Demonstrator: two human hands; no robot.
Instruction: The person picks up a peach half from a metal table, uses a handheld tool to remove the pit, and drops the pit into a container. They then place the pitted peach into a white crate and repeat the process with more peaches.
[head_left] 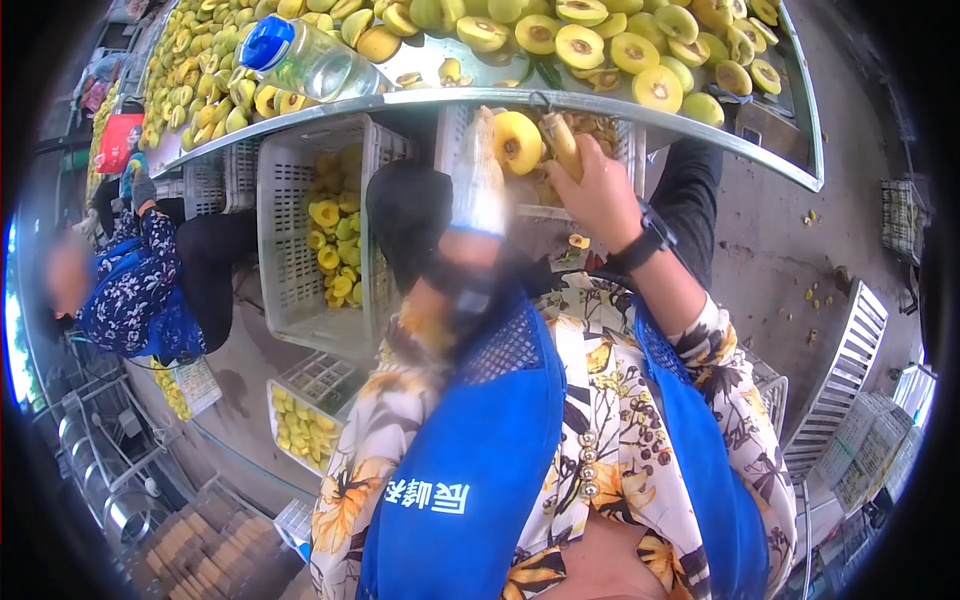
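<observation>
My left hand (478,185), in a white glove with a blue cuff, is closed on a halved yellow peach (518,142), its cut face showing the hollow. Bare and with a dark watch at the wrist, my right hand (603,195) grips a pitting tool (564,146) by its wooden handle. The tool's wire-like metal loop points up at the table rim, just right of the fruit. Both hands are over a white crate (458,135) that has fruit scraps in it, below the edge of the metal table (430,97).
Halved peaches (580,46) cover much of the tabletop, where a blue-capped water bottle (325,68) lies on its side. A white crate (290,270) of yellow pieces stands to my left, beyond it a seated co-worker (140,280). A slatted white crate (840,365) leans at right.
</observation>
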